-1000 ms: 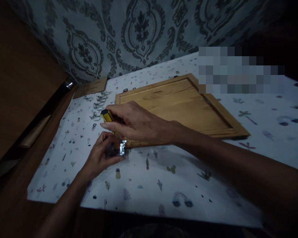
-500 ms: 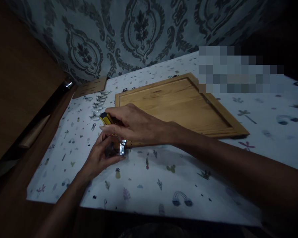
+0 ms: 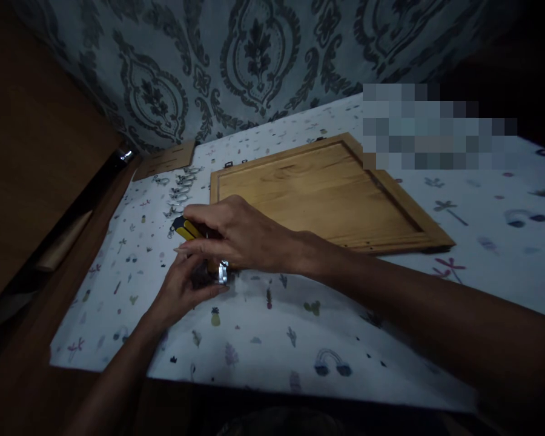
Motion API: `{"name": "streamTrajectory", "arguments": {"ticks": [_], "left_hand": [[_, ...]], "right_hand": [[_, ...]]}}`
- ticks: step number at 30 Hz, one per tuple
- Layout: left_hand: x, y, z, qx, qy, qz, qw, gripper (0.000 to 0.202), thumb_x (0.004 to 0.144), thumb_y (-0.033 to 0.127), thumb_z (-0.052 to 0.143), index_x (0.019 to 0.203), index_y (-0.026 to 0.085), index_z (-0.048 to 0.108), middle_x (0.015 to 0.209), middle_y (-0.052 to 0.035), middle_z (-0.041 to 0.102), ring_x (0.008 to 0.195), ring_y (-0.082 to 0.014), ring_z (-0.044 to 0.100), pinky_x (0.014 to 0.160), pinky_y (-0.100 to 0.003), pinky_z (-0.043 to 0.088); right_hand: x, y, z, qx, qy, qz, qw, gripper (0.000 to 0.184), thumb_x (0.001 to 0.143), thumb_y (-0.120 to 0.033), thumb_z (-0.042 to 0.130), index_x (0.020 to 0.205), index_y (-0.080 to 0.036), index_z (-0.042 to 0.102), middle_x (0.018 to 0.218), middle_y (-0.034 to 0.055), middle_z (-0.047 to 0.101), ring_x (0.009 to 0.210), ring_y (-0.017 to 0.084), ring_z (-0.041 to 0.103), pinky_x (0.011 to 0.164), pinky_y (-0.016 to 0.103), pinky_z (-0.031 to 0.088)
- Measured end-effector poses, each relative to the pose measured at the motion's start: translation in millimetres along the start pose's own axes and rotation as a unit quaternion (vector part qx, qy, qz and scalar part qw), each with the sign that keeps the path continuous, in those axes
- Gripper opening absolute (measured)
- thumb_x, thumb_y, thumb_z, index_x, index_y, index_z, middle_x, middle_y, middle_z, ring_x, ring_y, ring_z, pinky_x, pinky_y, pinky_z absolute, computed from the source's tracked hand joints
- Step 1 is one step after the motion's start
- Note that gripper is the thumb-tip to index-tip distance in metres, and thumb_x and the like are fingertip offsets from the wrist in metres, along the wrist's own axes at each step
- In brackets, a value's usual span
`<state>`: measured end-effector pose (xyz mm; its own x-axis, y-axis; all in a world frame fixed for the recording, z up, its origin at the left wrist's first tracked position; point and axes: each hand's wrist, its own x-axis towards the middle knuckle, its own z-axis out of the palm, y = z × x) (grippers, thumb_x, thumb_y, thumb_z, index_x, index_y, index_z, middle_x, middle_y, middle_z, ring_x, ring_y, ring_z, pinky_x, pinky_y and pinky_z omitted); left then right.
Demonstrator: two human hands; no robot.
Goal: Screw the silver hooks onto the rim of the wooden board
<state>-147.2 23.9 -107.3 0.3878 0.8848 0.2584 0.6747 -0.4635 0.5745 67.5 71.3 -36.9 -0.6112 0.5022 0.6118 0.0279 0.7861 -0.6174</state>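
My right hand (image 3: 249, 236) is closed around a screwdriver (image 3: 187, 228) with a yellow and black handle. The tool leans over the near left corner of a framed wooden cabinet door (image 3: 300, 181), its tip hidden behind my fingers. Just below, my left hand (image 3: 181, 287) holds a shiny metal hinge (image 3: 223, 272) at that corner, thumb on the near side and fingers curled behind. My two hands almost touch. How the hinge meets the door's edge is partly covered.
Several metal hinges (image 3: 180, 192) lie in a row left of the door. Behind them is a brown cardboard piece (image 3: 166, 158). A patterned cloth (image 3: 254, 357) covers the table. A patterned curtain (image 3: 258, 60) hangs behind, and a wooden panel (image 3: 36, 133) rises on the left.
My right hand has shifted slightly left and down, and the screwdriver handle now leans further left. My left hand, the hinge and the door stay about where they were.
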Motion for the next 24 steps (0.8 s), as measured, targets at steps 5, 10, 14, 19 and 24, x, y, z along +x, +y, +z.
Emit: {"name": "streamTrajectory", "arguments": {"ticks": [5,10,14,19,24], "left_hand": [[0,0,0.2,-0.002,-0.002,-0.008,1.0,0.048,0.074,0.046,0.083,0.117,0.027,0.071,0.112,-0.0077,0.065,0.107,-0.0316,0.06,0.092,-0.048,0.052],[2,2,-0.8,0.003,-0.007,-0.005,1.0,0.049,0.075,0.045,0.083,0.119,0.028,0.07,0.118,-0.0077,0.063,0.112,-0.032,0.058,0.097,-0.049,0.051],[5,8,-2.5,-0.015,-0.018,0.022,0.999,0.05,0.08,0.041,0.079,0.127,0.029,0.064,0.128,-0.0061,0.059,0.122,-0.0302,0.054,0.105,-0.046,0.047],[7,11,-3.8,-0.027,-0.029,0.014,0.999,0.04,0.08,0.043,0.079,0.114,0.025,0.067,0.12,-0.0066,0.057,0.12,-0.0294,0.052,0.103,-0.042,0.046],[7,12,-5.2,-0.046,-0.046,-0.001,0.998,0.038,0.081,0.044,0.079,0.11,0.024,0.066,0.112,-0.0059,0.053,0.112,-0.0257,0.053,0.097,-0.037,0.047]], "right_hand": [[-1,1,2,-0.006,0.022,-0.006,1.0,0.038,0.097,-0.029,0.062,0.073,-0.022,0.032,0.068,-0.0066,0.045,0.064,0.009,0.041,0.062,0.025,0.027],[-2,3,3,0.004,0.033,-0.016,0.999,0.037,0.096,-0.028,0.061,0.073,-0.022,0.033,0.066,-0.0072,0.041,0.062,0.009,0.04,0.062,0.026,0.027],[-5,4,7,0.019,0.089,-0.021,0.996,0.036,0.096,-0.028,0.058,0.071,-0.022,0.033,0.064,-0.0077,0.039,0.061,0.009,0.04,0.063,0.026,0.029],[-2,-2,4,0.04,0.169,-0.012,0.985,0.034,0.094,-0.024,0.062,0.071,-0.021,0.037,0.063,-0.009,0.036,0.059,0.007,0.039,0.063,0.023,0.032],[3,-9,-6,0.048,0.215,0.007,0.975,0.033,0.094,-0.021,0.063,0.071,-0.02,0.039,0.063,-0.0082,0.038,0.061,0.006,0.04,0.059,0.021,0.031]]}}
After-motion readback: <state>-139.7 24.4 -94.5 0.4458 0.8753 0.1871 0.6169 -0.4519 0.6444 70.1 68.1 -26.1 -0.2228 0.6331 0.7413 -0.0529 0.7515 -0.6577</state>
